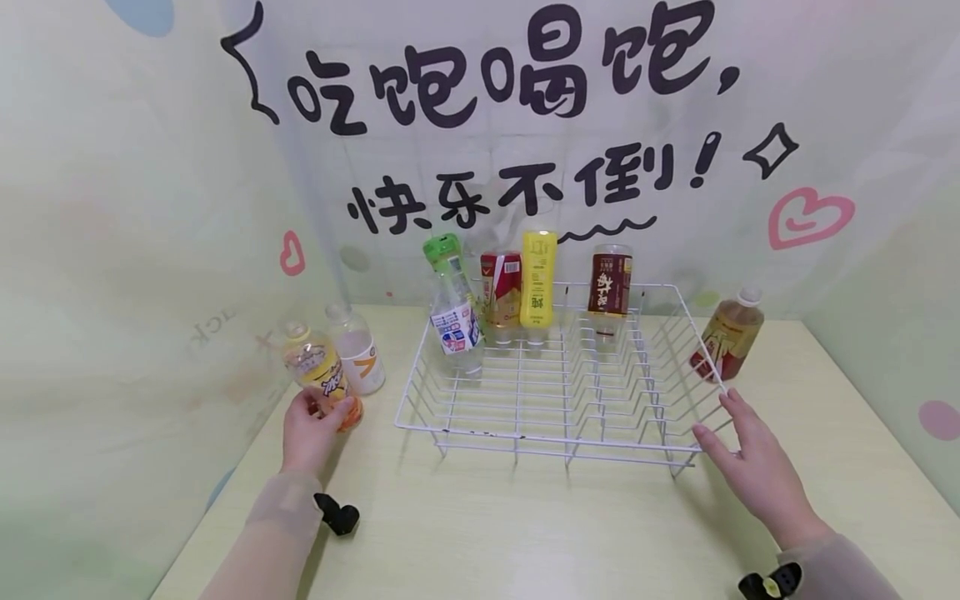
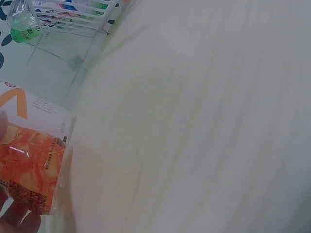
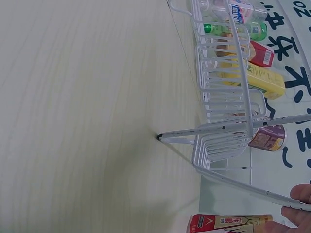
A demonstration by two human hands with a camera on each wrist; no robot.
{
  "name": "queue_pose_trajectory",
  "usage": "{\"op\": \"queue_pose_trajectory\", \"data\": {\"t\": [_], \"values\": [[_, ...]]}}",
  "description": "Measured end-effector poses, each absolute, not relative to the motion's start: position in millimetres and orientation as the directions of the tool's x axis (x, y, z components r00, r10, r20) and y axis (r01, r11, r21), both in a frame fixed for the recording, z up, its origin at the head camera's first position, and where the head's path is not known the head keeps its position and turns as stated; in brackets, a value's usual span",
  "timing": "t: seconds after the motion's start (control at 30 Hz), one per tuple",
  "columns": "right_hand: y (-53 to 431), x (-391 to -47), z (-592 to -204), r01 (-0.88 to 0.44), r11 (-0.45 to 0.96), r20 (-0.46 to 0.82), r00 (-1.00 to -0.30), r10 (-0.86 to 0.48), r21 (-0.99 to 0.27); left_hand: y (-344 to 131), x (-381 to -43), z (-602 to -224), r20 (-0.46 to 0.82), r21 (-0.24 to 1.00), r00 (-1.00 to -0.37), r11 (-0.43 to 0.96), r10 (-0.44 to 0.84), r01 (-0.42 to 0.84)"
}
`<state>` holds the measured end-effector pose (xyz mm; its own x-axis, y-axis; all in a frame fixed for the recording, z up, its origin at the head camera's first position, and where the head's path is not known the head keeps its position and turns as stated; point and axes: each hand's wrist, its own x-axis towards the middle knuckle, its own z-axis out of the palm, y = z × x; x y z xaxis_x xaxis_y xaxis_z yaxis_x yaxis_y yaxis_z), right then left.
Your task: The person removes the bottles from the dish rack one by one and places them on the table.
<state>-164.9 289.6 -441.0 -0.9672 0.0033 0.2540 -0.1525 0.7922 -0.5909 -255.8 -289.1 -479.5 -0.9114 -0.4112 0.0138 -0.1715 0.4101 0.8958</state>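
Observation:
My left hand [image 1: 311,429] grips a bottle with a yellow and orange label [image 1: 322,371] at the left of the table. Its orange lower part fills the left edge of the left wrist view, with fingertips [image 2: 22,218] at its base. Right behind it stands a clear bottle with a white label [image 1: 360,358]. My right hand [image 1: 757,467] holds the front right corner of a white wire dish rack [image 1: 480,433], thumb and fingers about the rim. A bottle with a red and tan label [image 1: 727,337] stands just beyond that hand, outside the rack.
Several bottles lean or stand neck down in the rack: a clear one with a white and blue label [image 1: 456,329], a red one [image 1: 502,287], a yellow one [image 1: 537,279] and a dark red one [image 1: 611,283]. A printed curtain [image 1: 495,150] hangs behind the table [image 1: 487,533].

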Motion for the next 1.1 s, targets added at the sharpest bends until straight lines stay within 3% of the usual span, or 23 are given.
{"op": "queue_pose_trajectory", "data": {"t": [0.57,0.83,0.97,1.1], "values": [[289,-165,-441,-0.147,0.792,0.253,-0.967,0.01,-0.593,-288,-253,-478,0.023,0.892,-0.919,0.423,-0.395,-0.159],[288,-165,-440,-0.144,0.792,0.243,-0.97,0.005,-0.593,-293,-225,-461,-0.017,0.894,-0.914,0.404,-0.406,-0.196],[288,-165,-441,-0.143,0.789,0.242,-0.97,0.008,-0.597,-295,-213,-453,0.154,0.909,-0.87,0.412,-0.467,-0.06],[289,-165,-441,-0.142,0.788,0.243,-0.97,0.01,-0.6,-288,-205,-440,0.452,0.85,-0.695,0.505,-0.56,0.146]]}}
